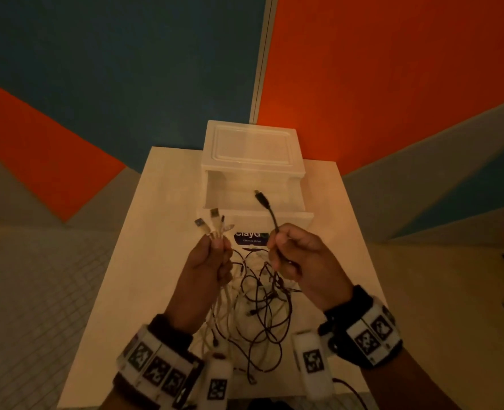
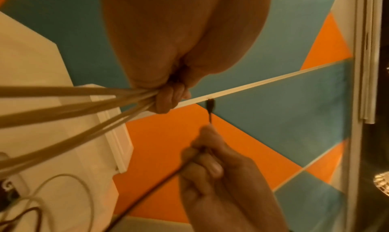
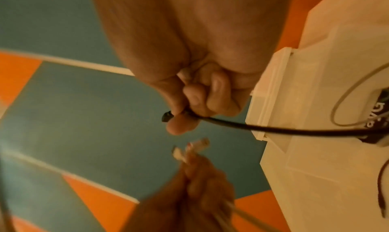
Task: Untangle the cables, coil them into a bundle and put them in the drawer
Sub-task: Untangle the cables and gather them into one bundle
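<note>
My left hand (image 1: 212,255) is raised over the table and grips a bunch of white cables (image 1: 215,223), their USB plugs sticking up above my fist. In the left wrist view the white cables (image 2: 73,105) run taut out of my fingers (image 2: 170,99). To its right my right hand (image 1: 292,255) pinches a black cable (image 1: 270,211) just below its plug, which points up over the open drawer (image 1: 253,196). In the right wrist view the black cable (image 3: 273,129) runs from my fingers (image 3: 200,102) toward the drawer unit. Below both hands hangs a loose tangle of black and white cables (image 1: 259,306).
A white plastic drawer unit (image 1: 250,149) stands at the far end of the small white table (image 1: 162,232), its drawer pulled out toward me and showing nothing inside. A dark label (image 1: 249,236) is on the drawer front. Tiled floor lies to the left, coloured wall panels behind.
</note>
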`<state>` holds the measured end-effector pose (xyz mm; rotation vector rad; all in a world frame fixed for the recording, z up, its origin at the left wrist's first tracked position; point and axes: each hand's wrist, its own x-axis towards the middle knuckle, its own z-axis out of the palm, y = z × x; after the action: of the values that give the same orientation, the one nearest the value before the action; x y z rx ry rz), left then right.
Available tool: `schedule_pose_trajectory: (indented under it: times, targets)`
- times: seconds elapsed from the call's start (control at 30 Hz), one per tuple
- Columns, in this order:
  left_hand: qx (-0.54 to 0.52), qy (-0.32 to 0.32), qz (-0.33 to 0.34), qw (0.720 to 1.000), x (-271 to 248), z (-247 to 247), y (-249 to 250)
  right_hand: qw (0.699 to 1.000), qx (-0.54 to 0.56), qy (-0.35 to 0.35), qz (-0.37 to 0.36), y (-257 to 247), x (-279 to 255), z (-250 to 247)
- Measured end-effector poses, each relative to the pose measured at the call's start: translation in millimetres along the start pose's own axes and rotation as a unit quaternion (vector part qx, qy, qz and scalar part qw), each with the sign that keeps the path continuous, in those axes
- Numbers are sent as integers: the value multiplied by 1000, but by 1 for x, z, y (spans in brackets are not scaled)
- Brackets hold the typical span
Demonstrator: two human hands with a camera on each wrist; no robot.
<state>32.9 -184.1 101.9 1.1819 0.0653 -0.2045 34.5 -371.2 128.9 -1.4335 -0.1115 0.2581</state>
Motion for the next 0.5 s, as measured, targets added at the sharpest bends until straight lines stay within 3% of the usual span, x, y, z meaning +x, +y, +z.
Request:
schedule_pose_trajectory:
  times: [0.1, 0.27, 0.5]
  targets:
    - [26, 4, 37, 999, -2, 16, 1, 993, -102, 41, -37, 9, 2, 21]
    - [47, 21, 54, 997, -11, 22, 2, 956, -250, 101, -119, 17, -1, 42]
    - [64, 6, 50, 997, -14, 18, -1, 918, -345, 106, -167, 20, -9, 50]
